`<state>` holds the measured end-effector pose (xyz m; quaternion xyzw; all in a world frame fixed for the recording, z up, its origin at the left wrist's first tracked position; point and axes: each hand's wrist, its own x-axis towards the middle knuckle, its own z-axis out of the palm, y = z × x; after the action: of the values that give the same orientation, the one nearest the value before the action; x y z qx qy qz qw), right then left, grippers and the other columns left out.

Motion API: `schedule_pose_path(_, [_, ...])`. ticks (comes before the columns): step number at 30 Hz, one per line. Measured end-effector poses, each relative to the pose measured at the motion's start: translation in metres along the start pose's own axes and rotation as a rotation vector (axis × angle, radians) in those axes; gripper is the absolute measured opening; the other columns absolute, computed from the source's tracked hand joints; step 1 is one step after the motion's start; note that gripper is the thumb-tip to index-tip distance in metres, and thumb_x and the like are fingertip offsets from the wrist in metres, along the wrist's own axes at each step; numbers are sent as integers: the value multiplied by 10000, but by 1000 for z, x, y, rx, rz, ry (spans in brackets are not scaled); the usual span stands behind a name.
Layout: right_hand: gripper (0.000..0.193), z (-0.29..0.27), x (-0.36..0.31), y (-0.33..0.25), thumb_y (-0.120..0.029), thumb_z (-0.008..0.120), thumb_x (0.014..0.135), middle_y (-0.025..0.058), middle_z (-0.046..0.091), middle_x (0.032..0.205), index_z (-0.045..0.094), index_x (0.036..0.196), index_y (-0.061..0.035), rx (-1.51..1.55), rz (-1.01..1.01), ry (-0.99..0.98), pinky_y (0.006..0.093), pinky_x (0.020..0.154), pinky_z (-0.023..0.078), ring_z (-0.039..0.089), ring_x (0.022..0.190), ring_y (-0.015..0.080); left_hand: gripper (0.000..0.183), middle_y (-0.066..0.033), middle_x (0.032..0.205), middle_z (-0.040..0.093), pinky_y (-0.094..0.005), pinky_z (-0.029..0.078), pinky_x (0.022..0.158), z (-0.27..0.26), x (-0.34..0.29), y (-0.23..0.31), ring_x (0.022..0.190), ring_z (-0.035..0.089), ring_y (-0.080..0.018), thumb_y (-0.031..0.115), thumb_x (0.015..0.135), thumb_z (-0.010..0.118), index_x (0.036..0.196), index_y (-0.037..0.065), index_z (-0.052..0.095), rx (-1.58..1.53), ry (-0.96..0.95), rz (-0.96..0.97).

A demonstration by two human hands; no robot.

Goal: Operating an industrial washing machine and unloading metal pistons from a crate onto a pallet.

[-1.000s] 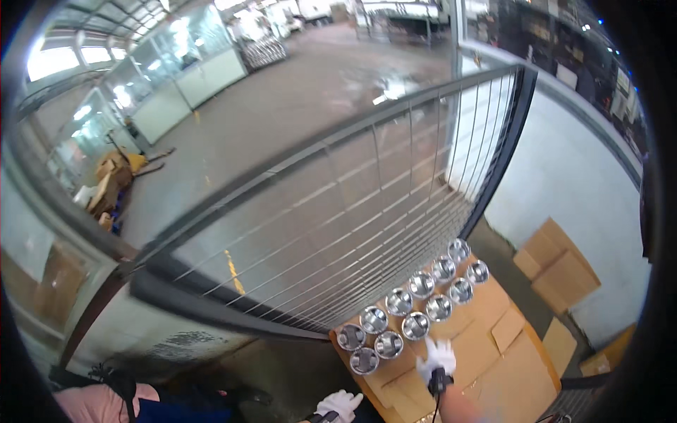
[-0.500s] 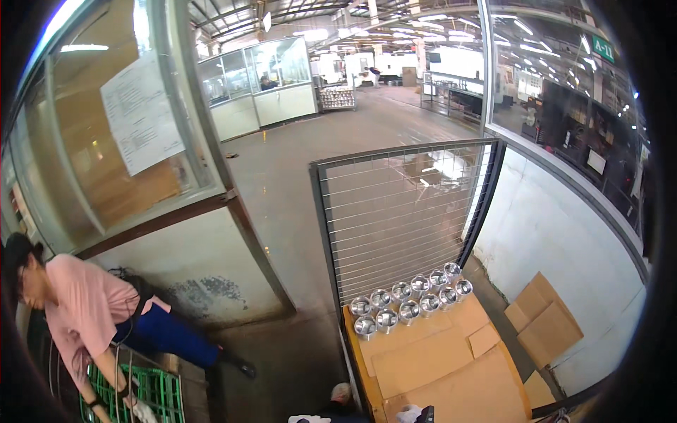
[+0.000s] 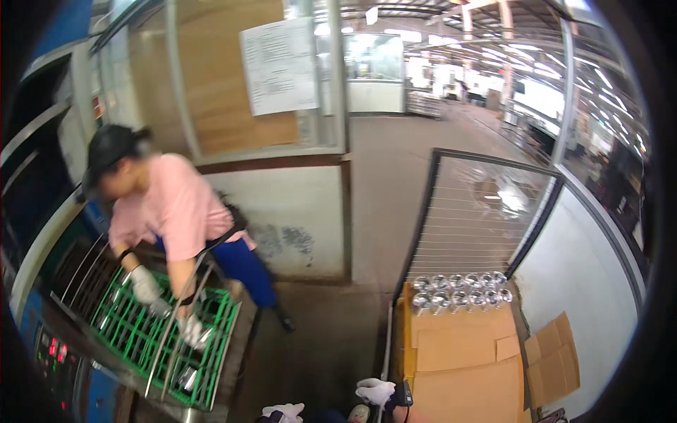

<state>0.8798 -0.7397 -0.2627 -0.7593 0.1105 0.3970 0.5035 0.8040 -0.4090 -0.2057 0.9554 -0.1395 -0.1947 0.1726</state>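
- Below, at the lower edge of the view, the left hand (image 3: pixel 283 412), in a white glove, is partly cropped; its visible fingers are loosely extended and apart, closed on nothing.
- Right hand (image 3: pixel 375 391): also white-gloved, lying farther right and slightly higher; its fingers are relaxed and slightly bent, their tips apart. A dark wrist device (image 3: pixel 403 395) sits just behind it, and a shoe (image 3: pixel 358 414) shows between the two hands.
- Metal pistons (image 3: pixel 458 302): shiny and cylindrical, standing in two close rows along the far end of the cardboard sheets (image 3: pixel 465 345), well apart from both hands. The right hand is near the left side of this cardboard surface.
- Mesh gate (image 3: pixel 486 233): dark-framed, with thin horizontal wires, directly behind the pistons.
- Folded cardboard (image 3: pixel 553 363): leaning against the pale wall (image 3: pixel 592 261) at right.
- Co-worker (image 3: pixel 180 204): in pink top, dark cap and blue trousers, bending over a green crate (image 3: pixel 134 345) at left. One white glove (image 3: pixel 189 330) touches a metal part inside; a second white glove (image 3: pixel 147 285) is over the crate, its grip unclear.
- Control panel (image 3: pixel 55 359): red-lit, at far left.
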Motion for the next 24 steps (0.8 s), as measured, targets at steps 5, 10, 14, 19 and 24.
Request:
schedule_pose_path(5, [411, 108, -32, -112, -243, 615, 936, 22, 663, 898, 587, 1272, -9, -144, -351, -181, 229, 627, 470, 582, 740, 90, 478, -154, 1138, 645, -492, 509, 864, -48, -112, -24, 1068, 622, -337, 335, 860, 529, 1304, 157, 519, -87, -235, -400])
schedule_pose_path(10, [420, 264, -65, -177, -246, 651, 928, 88, 687, 1091, 603, 1279, -21, -95, -402, -543, 269, 865, 504, 632, 972, 135, 520, -150, 1179, 646, -489, 501, 890, -9, -258, -95, 1082, 624, -354, 371, 878, 512, 1359, 177, 480, -308, 30, -658])
schedule_pose_path(14, [405, 387, -116, -219, -244, 663, 918, 116, 696, 1104, 614, 1272, -55, -293, -641, -684, 305, 898, 517, 654, 1026, 184, 633, -168, 1169, 666, -383, 502, 921, 14, -381, -140, 1120, 621, -332, 358, 869, 591, 1417, 72, 453, -641, 166, -841])
schedule_pose_path(19, [435, 478, -173, -301, -235, 730, 840, 122, 701, 1072, 637, 1229, -65, -476, -1158, -455, 358, 870, 533, 668, 988, 265, 664, -200, 1272, 619, -334, 460, 995, -2, -482, -177, 1151, 619, -273, 261, 865, 654, 1431, 1, 425, -843, 574, -1033])
schedule_pose_path(24, [429, 486, -208, -378, -186, 783, 740, 133, 691, 1036, 683, 1142, -71, -499, -1750, 313, 404, 881, 515, 652, 991, 312, 628, -200, 1170, 656, -350, 503, 929, -49, -509, -223, 1040, 653, -268, 143, 836, 709, 1389, -31, 469, -754, 813, -988])
